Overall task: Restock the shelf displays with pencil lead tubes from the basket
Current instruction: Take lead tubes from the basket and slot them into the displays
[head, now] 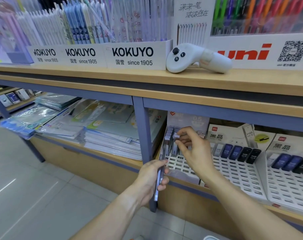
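Above the right hand's fingertips (179, 134), the blue shelf rail (216, 105) is capping the bay low, leaving only a narrow gap for reaching in. To their left the blue upright post (143, 132) is walling off that side, with the left hand (151, 179) and its lead tubes (159, 177) sitting just in front of it. Below and right of the fingertips, the white slotted tray (233, 170) is lying largely bare, while standing tubes (240, 154) are crowding its back rows.
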The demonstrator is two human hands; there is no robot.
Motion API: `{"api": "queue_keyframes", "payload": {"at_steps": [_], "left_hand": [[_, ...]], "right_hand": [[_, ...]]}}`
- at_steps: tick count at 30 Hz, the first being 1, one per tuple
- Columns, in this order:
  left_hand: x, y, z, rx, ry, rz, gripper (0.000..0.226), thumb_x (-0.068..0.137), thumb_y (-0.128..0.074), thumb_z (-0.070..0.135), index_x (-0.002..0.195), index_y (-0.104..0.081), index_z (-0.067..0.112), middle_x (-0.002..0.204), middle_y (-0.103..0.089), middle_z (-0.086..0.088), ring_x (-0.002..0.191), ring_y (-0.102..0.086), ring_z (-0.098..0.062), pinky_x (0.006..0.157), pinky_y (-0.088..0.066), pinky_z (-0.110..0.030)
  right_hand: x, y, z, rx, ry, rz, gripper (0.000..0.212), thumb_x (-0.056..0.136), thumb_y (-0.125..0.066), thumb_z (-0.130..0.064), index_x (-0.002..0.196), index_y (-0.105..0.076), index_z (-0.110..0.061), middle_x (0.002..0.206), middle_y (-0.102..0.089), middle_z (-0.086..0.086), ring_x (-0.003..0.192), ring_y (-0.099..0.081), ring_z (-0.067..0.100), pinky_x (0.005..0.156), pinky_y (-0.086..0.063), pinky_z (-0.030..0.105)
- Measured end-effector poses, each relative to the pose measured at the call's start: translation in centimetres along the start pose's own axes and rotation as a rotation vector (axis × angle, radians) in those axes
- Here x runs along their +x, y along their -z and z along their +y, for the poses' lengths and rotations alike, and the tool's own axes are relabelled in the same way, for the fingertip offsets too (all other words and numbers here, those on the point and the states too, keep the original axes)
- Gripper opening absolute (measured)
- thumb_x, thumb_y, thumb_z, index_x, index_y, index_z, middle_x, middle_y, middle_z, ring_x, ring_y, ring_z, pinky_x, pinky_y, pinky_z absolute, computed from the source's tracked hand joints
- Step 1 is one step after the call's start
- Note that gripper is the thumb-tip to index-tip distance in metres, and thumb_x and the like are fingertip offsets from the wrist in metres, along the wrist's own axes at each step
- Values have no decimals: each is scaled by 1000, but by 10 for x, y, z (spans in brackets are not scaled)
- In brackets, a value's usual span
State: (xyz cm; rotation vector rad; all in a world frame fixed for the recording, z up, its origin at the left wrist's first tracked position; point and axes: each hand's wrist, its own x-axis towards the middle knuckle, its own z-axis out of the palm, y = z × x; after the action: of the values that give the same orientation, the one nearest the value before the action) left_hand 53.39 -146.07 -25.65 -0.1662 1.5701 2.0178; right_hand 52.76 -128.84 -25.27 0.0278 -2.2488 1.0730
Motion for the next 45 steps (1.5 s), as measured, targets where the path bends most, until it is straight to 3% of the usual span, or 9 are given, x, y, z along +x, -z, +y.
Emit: {"api": "queue_keyframes", "payload": {"at_steps": [12, 18, 21, 25, 29, 33, 36, 40, 45], "left_hand": [[-5, 0, 4, 5, -49, -43, 31, 107, -48, 20, 124, -63, -1, 79, -66, -9, 50, -50, -18, 31, -25, -20], [-11, -3, 4, 88, -41, -148, 33, 106, -52, 27, 120, -67, 1, 89, -66, -9, 54, -53, -18, 34, -23, -20], [-12, -5, 3, 98, -43, -168, 36, 104, -56, 31, 123, -65, 1, 89, -68, -8, 54, -53, -17, 33, -23, -19], [-14, -6, 6, 100, -138, -128, 37, 92, -73, 35, 118, -71, 9, 96, -72, -6, 53, -48, -12, 35, -23, -18], [-11, -7, 6, 74, -186, -52, 31, 88, -78, 25, 109, -72, 3, 75, -68, -2, 42, -40, -5, 35, -23, -16], [-7, -10, 2, 11, -180, -26, 36, 86, -80, 25, 113, -72, 3, 96, -73, -9, 48, -42, -9, 33, -22, -17], [-5, -12, 0, 60, -184, 7, 31, 86, -81, 26, 110, -73, 8, 91, -67, -13, 47, -38, -12, 34, -20, -19], [-6, -17, -3, 173, -175, -14, 28, 87, -81, 25, 107, -75, 6, 67, -61, -4, 46, -35, -10, 35, -20, -20], [-5, -24, -6, 208, -152, -20, 24, 83, -84, 31, 99, -79, 15, 59, -52, -1, 52, -32, -14, 37, -20, -22]], "right_hand": [[-1, 0, -3, -193, -36, -55, 21, 91, -70, -15, 110, -72, -25, 98, -55, -8, 72, -53, -3, 73, -49, 28], [-17, 13, -24, 486, -541, -113, 27, 93, -73, -19, 117, -63, -24, 86, -76, 2, 80, -74, 16, 75, -62, 33], [-21, 23, -28, 621, -594, -149, 29, 92, -72, -8, 118, -66, -17, 84, -77, 10, 79, -74, 21, 77, -61, 29], [-24, 38, -22, 798, -695, 41, 33, 86, -75, 0, 115, -70, -16, 92, -76, 15, 84, -75, 26, 81, -62, 31], [-44, 46, -24, 874, -760, 6, 34, 85, -72, 8, 116, -67, -7, 97, -74, 23, 90, -76, 33, 82, -63, 35], [-63, 44, -28, 728, -734, -200, 34, 85, -75, 2, 116, -66, -9, 92, -75, 20, 85, -74, 30, 89, -59, 41], [-65, 46, -30, 610, -673, -357, 37, 84, -80, -9, 117, -66, -19, 93, -77, 11, 90, -74, 21, 89, -58, 36], [-48, 54, -31, 537, -538, -216, 40, 86, -79, -19, 121, -61, -28, 95, -77, 1, 90, -73, 16, 72, -58, 24], [-31, 56, -19, 422, -388, -135, 33, 84, -81, -10, 110, -66, -24, 88, -76, 0, 82, -72, 15, 78, -60, 32]]}}
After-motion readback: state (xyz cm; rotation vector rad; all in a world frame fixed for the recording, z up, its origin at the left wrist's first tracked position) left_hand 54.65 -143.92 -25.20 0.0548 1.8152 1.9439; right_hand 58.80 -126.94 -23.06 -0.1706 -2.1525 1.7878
